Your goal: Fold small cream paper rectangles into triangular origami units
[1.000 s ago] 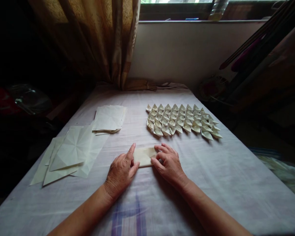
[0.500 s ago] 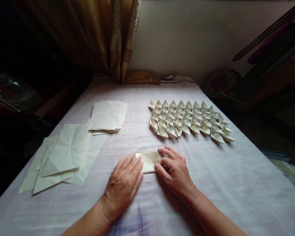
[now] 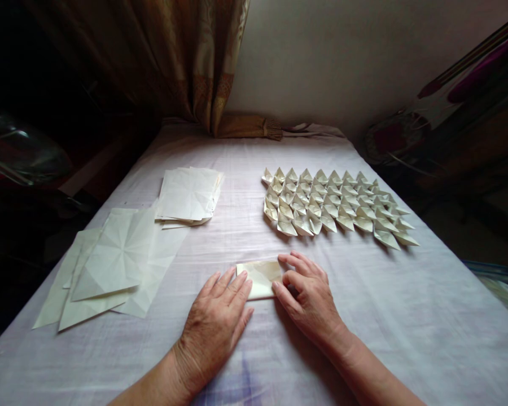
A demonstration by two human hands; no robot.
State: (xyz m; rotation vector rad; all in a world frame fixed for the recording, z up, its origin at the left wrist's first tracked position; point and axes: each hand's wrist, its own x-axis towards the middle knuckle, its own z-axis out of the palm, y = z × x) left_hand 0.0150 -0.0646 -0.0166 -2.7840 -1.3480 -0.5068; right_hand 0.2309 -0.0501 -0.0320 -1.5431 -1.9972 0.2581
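A cream sheet of paper (image 3: 260, 280), folded into a small flat rectangle, lies on the cloth between my hands. My left hand (image 3: 218, 313) rests flat with its fingers stretched out, the fingertips pressing the paper's left end. Its thumb is spread on the cloth just below. At the other end my right hand (image 3: 309, 293) has bent fingers, with the thumb and fingertips gripping the paper's right edge. The underside of that grip is hidden. Beyond the right hand stand several small folded paper boats (image 3: 330, 200) in close rows.
To the left, creased paper sheets (image 3: 110, 265) lie overlapped, and a neater stack of paper (image 3: 184, 194) sits behind them. A pale cloth (image 3: 385, 327) covers the table. A patterned curtain (image 3: 214, 73) hangs at the far edge, near a wall (image 3: 313, 62).
The view has shifted slightly, so everything sits a little farther right. My left thumb has eased slightly away from the paper's lower edge. Both hands otherwise keep their places on the paper.
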